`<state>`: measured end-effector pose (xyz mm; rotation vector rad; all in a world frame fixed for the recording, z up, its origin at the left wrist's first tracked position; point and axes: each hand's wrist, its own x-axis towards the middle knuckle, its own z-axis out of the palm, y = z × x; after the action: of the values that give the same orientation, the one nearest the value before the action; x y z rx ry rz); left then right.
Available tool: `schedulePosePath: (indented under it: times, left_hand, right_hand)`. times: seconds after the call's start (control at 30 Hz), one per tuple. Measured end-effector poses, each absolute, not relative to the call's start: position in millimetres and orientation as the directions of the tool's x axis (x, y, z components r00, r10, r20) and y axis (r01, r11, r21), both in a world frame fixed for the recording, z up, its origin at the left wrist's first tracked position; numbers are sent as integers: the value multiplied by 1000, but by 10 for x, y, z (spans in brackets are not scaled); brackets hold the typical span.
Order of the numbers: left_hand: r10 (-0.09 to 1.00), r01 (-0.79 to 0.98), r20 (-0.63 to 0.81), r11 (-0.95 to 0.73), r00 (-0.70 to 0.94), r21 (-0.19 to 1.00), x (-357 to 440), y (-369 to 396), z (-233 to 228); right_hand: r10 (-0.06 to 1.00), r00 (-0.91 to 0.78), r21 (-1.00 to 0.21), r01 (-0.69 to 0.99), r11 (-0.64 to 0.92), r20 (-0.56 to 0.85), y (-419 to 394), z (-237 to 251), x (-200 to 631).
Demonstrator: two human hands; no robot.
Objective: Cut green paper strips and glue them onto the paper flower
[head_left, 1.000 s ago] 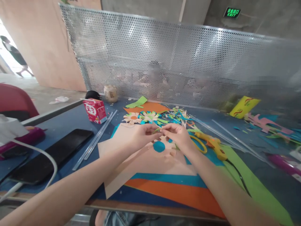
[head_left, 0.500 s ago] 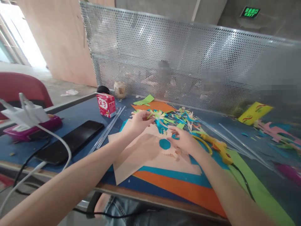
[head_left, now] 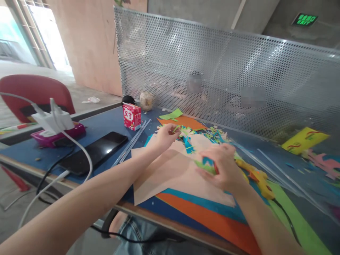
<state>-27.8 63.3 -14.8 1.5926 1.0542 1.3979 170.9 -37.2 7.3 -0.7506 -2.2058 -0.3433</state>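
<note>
1. Both hands work over a craft-strewn desk: the left hand (head_left: 166, 135) reaches forward, fingers pinched shut on a small green paper strip (head_left: 177, 128) at the edge of a heap of paper scraps (head_left: 205, 136).
2. Nearer the camera, the right hand (head_left: 223, 166) curls closed around a bundle of green and blue paper pieces (head_left: 205, 164), held just above a large beige sheet (head_left: 170, 173).
3. Flat sheets lie fanned beneath the beige one: teal (head_left: 202, 200), orange (head_left: 212, 221) and lime green (head_left: 300, 223), all matte with straight cut edges.
4. A yellow glue gun (head_left: 259, 177) lies just right of the right hand, its black cord trailing over the green sheet; clear glue sticks (head_left: 134, 141) lie to the left.
5. On the blue desk (head_left: 106, 122) also sit a red carton (head_left: 132, 116), a glossy black phone (head_left: 95, 152) and a white charger (head_left: 54, 120) on a pink case.
6. A perforated metal screen (head_left: 212, 71) backs the desk; beyond stand a plywood wall, a concrete ceiling and a red chair (head_left: 34, 94).
</note>
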Motion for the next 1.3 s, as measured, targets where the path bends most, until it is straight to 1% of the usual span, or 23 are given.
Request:
schedulePosePath:
  times: [0.03,0.07,0.1,0.23,0.3,0.37,0.6,0.8,0.9,1.03,1.1,1.2,1.27,1.3]
  left_hand:
    - [926,112,370,-376,73,920,-278,629,-150]
    - [924,121,371,-380,88,917,-277,623,-154]
    - [922,125,374,-385,105,914,-274,615,-161]
    - [907,89,386,-404,170,910,-245,594,-220]
    - [900,53,386,-404,200,913,-227,587,-241]
    - [894,22,386,-401,229,916,-216,569,-232]
    - [874,-6,389,-405,290,914,-241,454,-113]
    - [864,-3,375,-398,336,917,-224,519,-213]
    - [862,27,350,-386,367,922,-215,560,-286]
    - [864,101,305,-372,400,923,-206,588,-351]
    - [864,133,290,-372,411,919,-202,583,-352]
    - [859,177,280,-384,429,906,-201,549,-311]
    - [853,206,271,-392,446,897,-204,518,-276]
    - [850,218,265,-396,456,892,-206,506,-263]
  right_hand:
    - [418,-605,12,577,817,678,-375,69,1704]
    - [430,-640,-1,557,830,637,-369,60,1703]
    - [448,-641,-25,556,830,624,-358,43,1707]
    - [558,-538,-159,614,773,632,-300,-74,1711]
    - [602,-537,-205,622,756,591,-283,-143,1674]
    - [627,-562,-225,622,750,539,-271,-199,1620]
    - [645,-615,-204,633,747,454,-240,-243,1600]
    - [623,-638,-192,612,767,453,-286,-214,1582]
    - [628,-641,-222,601,768,442,-295,-219,1539]
    - [633,-649,-313,551,774,422,-322,-218,1488]
    - [647,-657,-394,517,760,387,-381,-203,1459]
    - [654,-696,-540,443,716,295,-506,-167,1428]
    - [661,-698,-597,414,687,275,-553,-139,1445]
    - [673,-681,-606,415,678,287,-552,-125,1471]
